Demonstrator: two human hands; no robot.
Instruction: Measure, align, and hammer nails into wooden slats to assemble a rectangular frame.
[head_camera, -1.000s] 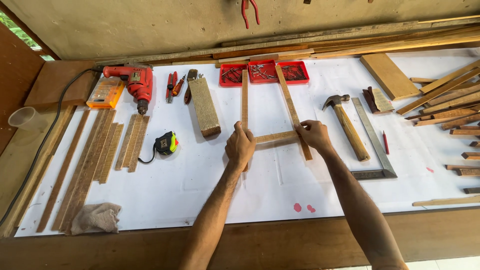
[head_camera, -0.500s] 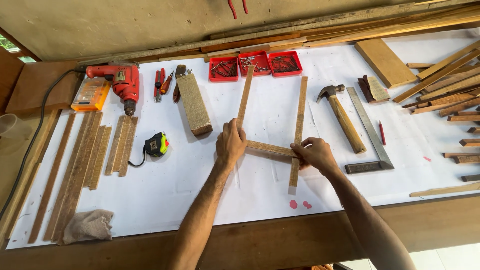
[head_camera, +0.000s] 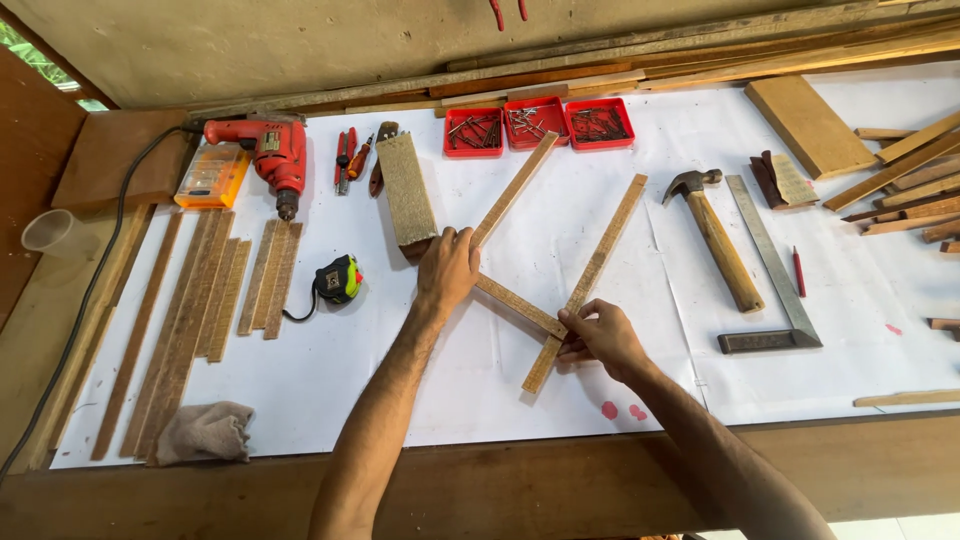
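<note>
We hold a frame of three wooden strips on the white-covered bench.

Our left hand (head_camera: 447, 268) presses the left strip (head_camera: 512, 190) where the short cross strip (head_camera: 518, 305) meets it; our right hand (head_camera: 600, 335) pinches the right strip (head_camera: 590, 278) at the other joint. Just beyond lie a wooden block (head_camera: 408, 190) and three red trays of nails (head_camera: 538, 125); left, a yellow-green tape measure (head_camera: 338, 279), a red drill (head_camera: 277, 155) and an orange case (head_camera: 212, 176); right, a hammer (head_camera: 715, 235) and a try square (head_camera: 775, 272).
</note>
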